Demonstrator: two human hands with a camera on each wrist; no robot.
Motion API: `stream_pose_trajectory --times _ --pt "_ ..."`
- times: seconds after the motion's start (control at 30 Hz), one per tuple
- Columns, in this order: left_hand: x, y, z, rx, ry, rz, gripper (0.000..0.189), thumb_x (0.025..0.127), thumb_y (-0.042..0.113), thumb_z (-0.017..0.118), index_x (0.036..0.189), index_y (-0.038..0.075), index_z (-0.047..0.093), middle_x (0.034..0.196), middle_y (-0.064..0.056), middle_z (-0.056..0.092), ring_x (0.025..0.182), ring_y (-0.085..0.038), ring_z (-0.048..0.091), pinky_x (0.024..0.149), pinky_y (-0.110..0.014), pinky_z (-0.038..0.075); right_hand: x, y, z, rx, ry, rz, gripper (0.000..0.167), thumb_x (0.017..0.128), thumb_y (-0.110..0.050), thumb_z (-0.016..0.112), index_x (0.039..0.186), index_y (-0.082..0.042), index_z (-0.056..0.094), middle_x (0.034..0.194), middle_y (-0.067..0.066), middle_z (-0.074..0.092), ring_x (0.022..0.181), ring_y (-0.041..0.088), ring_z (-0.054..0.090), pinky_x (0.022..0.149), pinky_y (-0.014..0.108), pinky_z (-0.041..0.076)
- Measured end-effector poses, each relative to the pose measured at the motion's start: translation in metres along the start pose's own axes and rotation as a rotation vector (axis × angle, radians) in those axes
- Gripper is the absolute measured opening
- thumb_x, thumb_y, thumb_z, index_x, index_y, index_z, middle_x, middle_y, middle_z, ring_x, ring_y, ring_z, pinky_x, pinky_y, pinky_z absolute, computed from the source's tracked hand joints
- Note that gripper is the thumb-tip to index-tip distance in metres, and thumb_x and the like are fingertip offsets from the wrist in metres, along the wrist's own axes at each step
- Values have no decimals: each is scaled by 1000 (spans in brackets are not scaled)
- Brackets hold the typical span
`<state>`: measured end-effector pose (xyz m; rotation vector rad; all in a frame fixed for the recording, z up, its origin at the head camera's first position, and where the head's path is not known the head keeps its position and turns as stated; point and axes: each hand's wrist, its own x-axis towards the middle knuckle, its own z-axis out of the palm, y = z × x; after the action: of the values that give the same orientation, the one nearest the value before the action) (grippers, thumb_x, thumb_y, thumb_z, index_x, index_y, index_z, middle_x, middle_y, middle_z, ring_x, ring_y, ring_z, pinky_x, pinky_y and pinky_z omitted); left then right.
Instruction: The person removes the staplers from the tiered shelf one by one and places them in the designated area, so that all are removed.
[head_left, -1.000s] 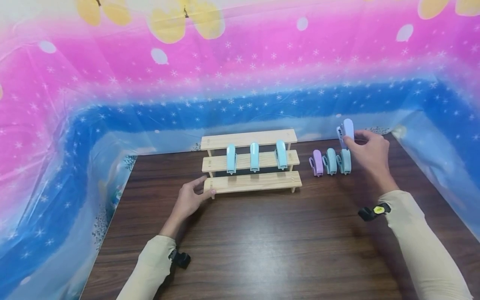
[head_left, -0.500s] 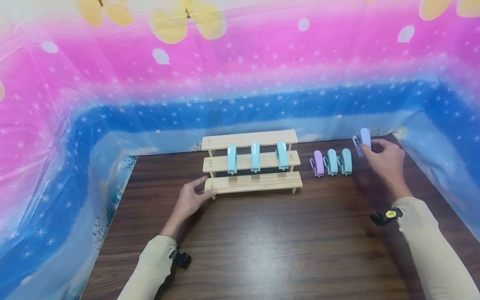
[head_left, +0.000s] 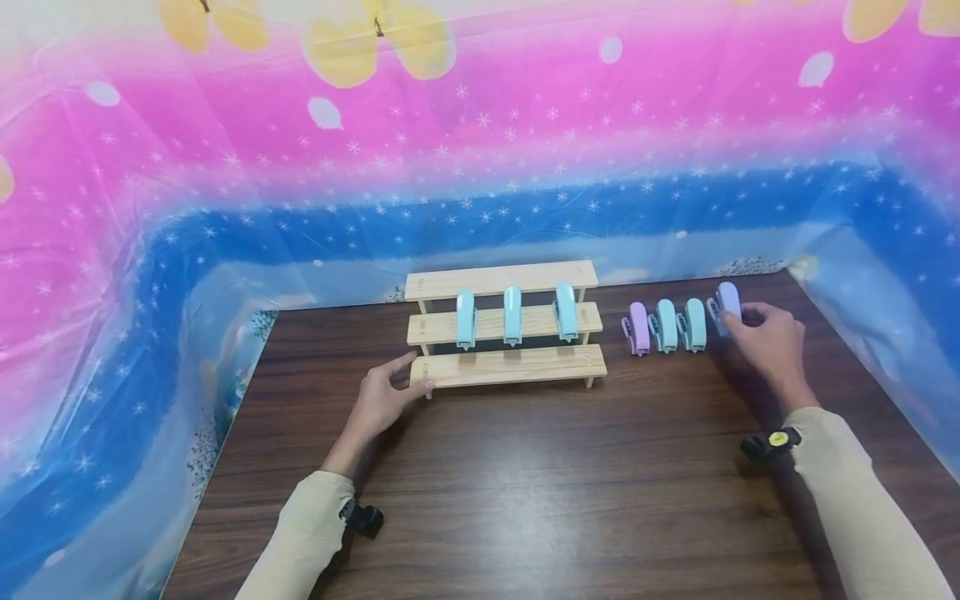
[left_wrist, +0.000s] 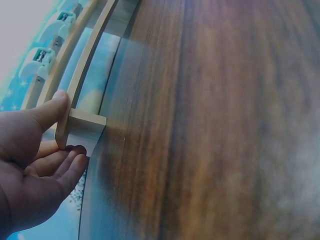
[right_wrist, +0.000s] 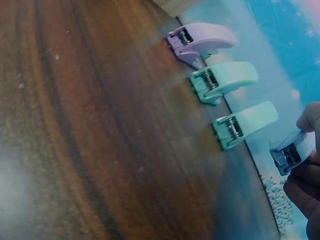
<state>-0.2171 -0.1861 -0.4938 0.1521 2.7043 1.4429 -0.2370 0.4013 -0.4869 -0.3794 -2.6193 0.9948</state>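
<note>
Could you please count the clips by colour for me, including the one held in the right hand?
Light blue clips: 3, on the wooden stand
Green clips: 2, on the table
Purple clip: 1, on the table
Lavender clip: 1, in the right hand
Total: 7 clips

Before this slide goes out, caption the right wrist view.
The right hand holds a lavender clip beside two green clips and a purple clip standing on a brown table.

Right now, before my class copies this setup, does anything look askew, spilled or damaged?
On the middle shelf, the rightmost light-blue stapler appears to lean left at its top, while the left one and middle one stand straighter; viewing angle may exaggerate it. I see no spills or damage.
</note>
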Motion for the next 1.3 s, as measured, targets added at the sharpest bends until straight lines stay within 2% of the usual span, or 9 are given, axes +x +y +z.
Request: stream_pose_trajectory --times 0.2,0.43,0.6,0.97,1.3 --pt "0 1 1 -3 3 0 69 92 33 79 150 7 52 150 -22 52 123 -37 64 96 -46 58 -3 6 6 6 -28 8 70 99 -52 58 132 10 61 127 34 62 122 50 48 103 64 37" --pt "1 1 2 -8 6 4 68 92 32 79 149 7 53 150 -22 52 122 -37 64 95 -46 58 -5 13 11 -15 -50 14 71 99 -52 57 134 9 60 127 34 62 119 48 53 98 61 44" --pt "0 1 1 -4 4 3 69 92 33 79 150 6 52 150 -22 52 122 -38 64 95 -45 58 -6 16 13 -29 -63 28 70 100 -52 57 134 9 60 127 34 62 120 49 53 100 63 44" --pt "0 1 1 1 6 4 69 93 33 78 150 6 52 151 -21 51 123 -37 63 96 -46 58 -7 19 14 -33 -86 46 70 101 -51 55 136 10 58 126 34 62 116 48 56 95 61 48" --pt "1 0 1 -10 3 6 69 93 33 78 150 5 51 151 -21 51 124 -37 63 96 -46 58 -5 20 12 -37 -127 72 77 100 -56 52 140 10 54 134 37 57 126 53 49 103 68 40"
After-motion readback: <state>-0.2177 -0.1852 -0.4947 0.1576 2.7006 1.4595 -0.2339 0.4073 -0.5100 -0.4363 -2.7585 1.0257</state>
